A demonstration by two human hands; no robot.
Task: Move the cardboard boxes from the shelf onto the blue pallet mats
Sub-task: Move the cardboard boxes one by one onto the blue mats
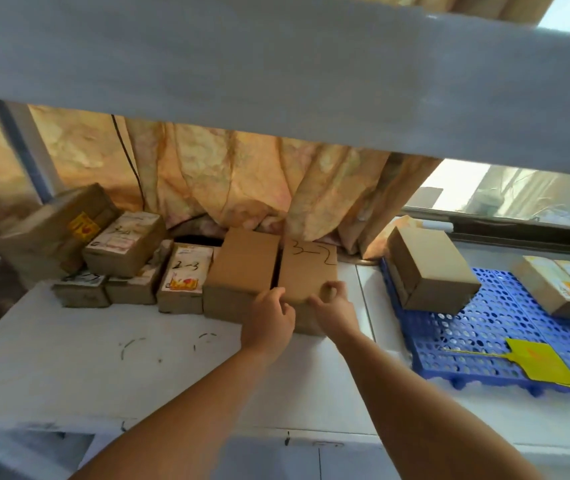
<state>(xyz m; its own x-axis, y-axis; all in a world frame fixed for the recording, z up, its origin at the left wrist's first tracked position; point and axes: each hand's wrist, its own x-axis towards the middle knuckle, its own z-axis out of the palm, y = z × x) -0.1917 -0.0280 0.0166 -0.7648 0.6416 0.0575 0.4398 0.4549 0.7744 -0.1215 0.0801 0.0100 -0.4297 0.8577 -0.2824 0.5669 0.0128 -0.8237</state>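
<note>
Centre frame, white shelf (68, 358): both hands grasp the box marked "3-2" (306, 271) at its near edge, left hand (269, 320) apparently at the gap, right hand (333, 306) curled over the corner. Blue pallet mat (484, 327), right, holds two boxes.

Soft daylight from the window (519, 199) at upper right, overexposed there, warm glow through the curtain (228, 174), near shelf board (276, 71) a blurred grey band, mild softness throughout, wide-angle bending at edges, faint shadows under the boxes (186, 271).
</note>
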